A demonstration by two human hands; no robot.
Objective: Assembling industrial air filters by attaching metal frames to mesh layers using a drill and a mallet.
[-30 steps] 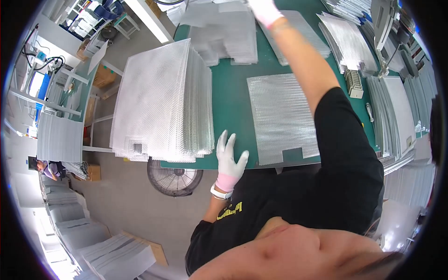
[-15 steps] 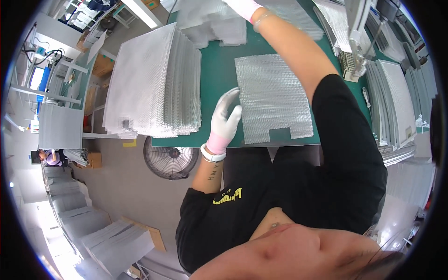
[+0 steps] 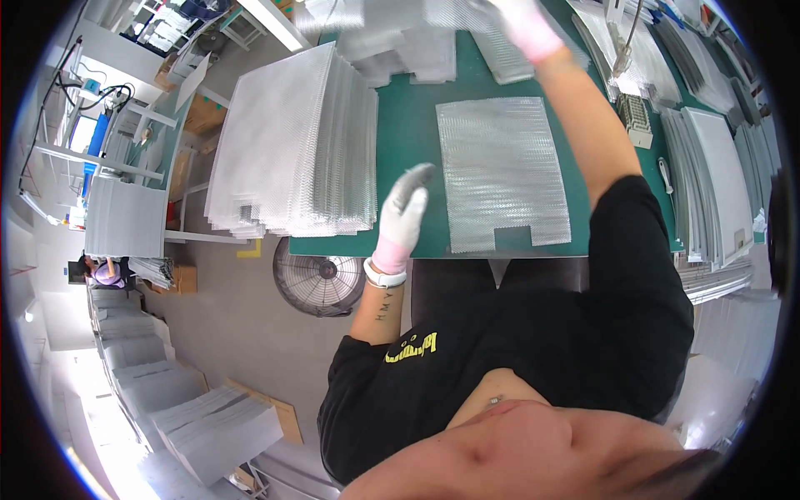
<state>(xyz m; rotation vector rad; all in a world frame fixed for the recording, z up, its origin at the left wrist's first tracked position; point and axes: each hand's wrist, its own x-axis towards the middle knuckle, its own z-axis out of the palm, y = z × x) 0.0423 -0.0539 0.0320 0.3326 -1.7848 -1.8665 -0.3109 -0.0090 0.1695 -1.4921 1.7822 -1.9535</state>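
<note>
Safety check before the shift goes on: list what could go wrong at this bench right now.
1. The tall stack of mesh sheets overhangs the edge of the green table; a nudge from the gloved left hand might slide sheets off.
2. The right hand reaches far across the single mesh sheet, so the forearm could drag it askew.
3. The floor fan sits just below the table edge, where fallen sheets could strike it.

One loose mesh sheet (image 3: pixel 502 173) at 12 o'clock on the worktop (image 3: pixel 408 125), one tall stack (image 3: pixel 296 150) at 11, perhaps two more piles (image 3: pixel 400 33) beyond, one fan (image 3: pixel 321 279)
</note>
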